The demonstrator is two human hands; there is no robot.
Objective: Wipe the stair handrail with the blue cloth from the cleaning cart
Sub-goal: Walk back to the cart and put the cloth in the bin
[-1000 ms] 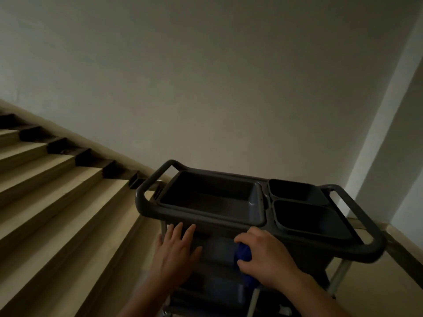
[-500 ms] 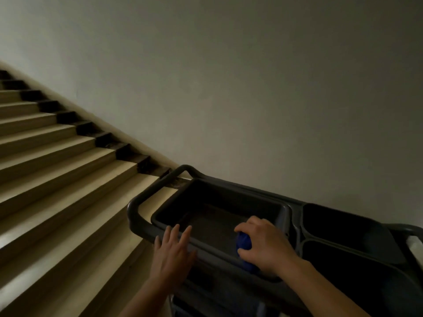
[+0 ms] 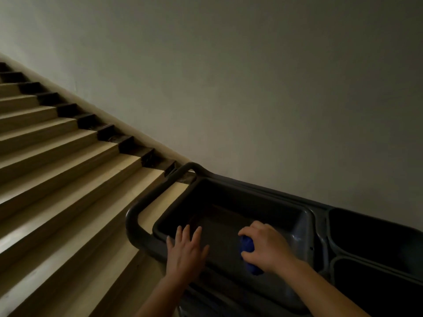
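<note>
We list the colours as lit — the scene is dim. Cloth: saturated blue, plain, no pattern that we can make out. Cleaning cart: dark grey throughout, handle and frame alike. Large tray on the cart: the same dark grey, with a faint bluish sheen on its right wall. Two smaller bins: near black inside. Stair treads: pale yellow-tan, unpatterned. Stepped skirting along the wall — dark brown to black. Wall: plain grey-white.
</note>
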